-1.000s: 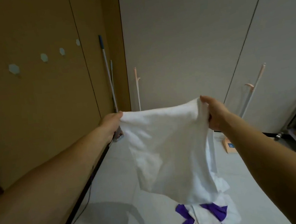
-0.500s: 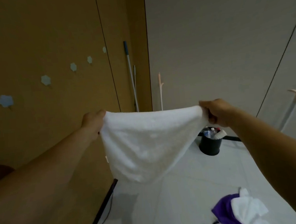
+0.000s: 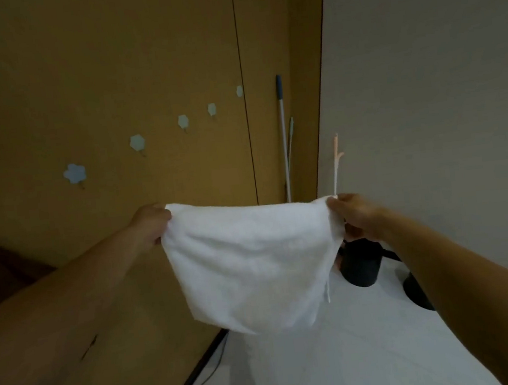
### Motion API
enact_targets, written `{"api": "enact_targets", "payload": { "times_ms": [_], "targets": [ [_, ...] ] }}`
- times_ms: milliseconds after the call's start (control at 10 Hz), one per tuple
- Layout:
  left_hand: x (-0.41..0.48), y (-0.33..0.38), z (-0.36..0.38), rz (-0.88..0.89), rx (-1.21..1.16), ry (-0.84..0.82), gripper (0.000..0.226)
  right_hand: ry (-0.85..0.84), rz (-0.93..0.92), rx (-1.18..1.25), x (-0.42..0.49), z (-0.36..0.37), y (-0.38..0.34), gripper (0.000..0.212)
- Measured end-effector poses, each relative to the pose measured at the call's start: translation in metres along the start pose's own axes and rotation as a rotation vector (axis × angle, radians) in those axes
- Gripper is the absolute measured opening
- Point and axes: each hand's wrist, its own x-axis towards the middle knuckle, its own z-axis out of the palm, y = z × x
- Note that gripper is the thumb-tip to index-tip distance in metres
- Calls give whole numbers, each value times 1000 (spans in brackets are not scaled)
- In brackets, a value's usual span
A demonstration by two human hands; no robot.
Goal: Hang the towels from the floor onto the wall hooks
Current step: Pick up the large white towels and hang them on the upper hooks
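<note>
Tan wall (image 3: 108,66) with flower-shaped hooks (image 3: 74,173) on your left, pale floor (image 3: 342,355) below. White towel (image 3: 253,261) hangs in the air in front of you, top edge stretched, clear of the floor, near the wall. Your left grip (image 3: 151,223) pinches one top corner, your right grip (image 3: 355,217) pinches the other. Likely light, soft, floppy, not slippery. Thin white strand (image 3: 328,291) dangles by the right edge, maybe a hanging loop; take hold there for hooking. Black bin (image 3: 360,262) behind, mop handle (image 3: 283,132) in the corner.
</note>
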Motion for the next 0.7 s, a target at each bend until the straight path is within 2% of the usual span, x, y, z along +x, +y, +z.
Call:
{"api": "enact_targets", "payload": {
  "times_ms": [100,200,300,400,600,700],
  "targets": [
    [6,-2,-11,7,61,91,21,-39,-3,-9,23,3,-15,27],
    [5,2,-18,7,121,170,16,-181,-83,219,38,6,-33,31],
    [1,6,-28,26,232,275,22,-369,-122,401,43,13,-34,24],
    [-8,5,-37,26,292,342,29,-399,-107,203,49,17,-24,18],
    [-31,5,-56,-73,243,283,21,-198,-167,118,66,26,-44,23],
    [-42,4,-69,-151,164,287,12,-232,-166,135,71,39,-54,26]
  ]
}}
